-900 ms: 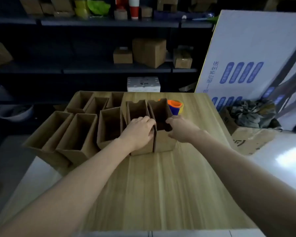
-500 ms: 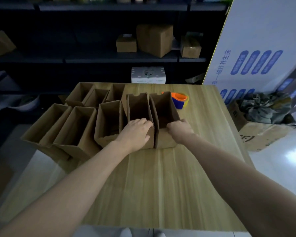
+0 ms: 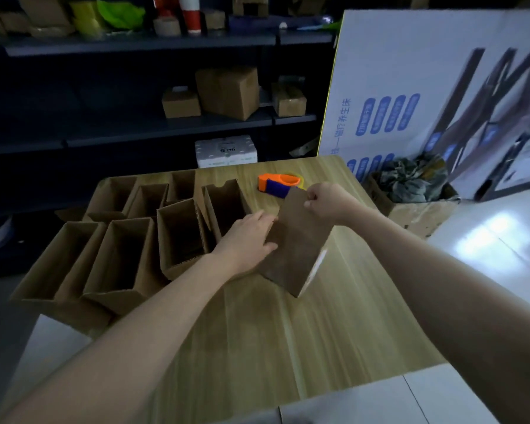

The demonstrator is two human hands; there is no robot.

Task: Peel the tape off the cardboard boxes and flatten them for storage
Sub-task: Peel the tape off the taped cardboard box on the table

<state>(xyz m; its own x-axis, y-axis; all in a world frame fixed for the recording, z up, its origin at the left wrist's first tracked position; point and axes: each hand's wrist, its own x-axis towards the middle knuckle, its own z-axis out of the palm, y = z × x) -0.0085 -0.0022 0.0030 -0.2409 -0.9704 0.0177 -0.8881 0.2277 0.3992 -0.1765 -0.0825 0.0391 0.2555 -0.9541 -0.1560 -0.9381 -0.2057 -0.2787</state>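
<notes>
- Far left, a cluster of open cardboard boxes (image 3: 117,258) stands upright on the wooden surface (image 3: 273,338), mouths up, packed side by side in two rough rows, the nearest ones hanging over the surface's left edge.
- Next along, one taller open box (image 3: 224,206) with a notched rim stands at the right end of that cluster.
- The left hand (image 3: 248,240) reaches in from the lower left, palm down, fingers (image 3: 265,220) spread flat against the left face of the lifted box (image 3: 294,243); it presses rather than wraps, so the hand is open.
- That lifted box is tilted, its top leaning away to the right, its lower corner down near the surface; whether it touches there, I cannot tell. A pale strip of tape (image 3: 317,264) shows along its lower right edge.
- The right hand (image 3: 325,201) pinches the top edge of the same box, fingers curled closed on the cardboard.
- Just behind that hand an orange and blue tape dispenser (image 3: 277,185) lies on the surface.
- Far right, off the surface, a large white printed board (image 3: 426,96) leans upright, with a floor box of crumpled cloth (image 3: 410,182) at its foot.
</notes>
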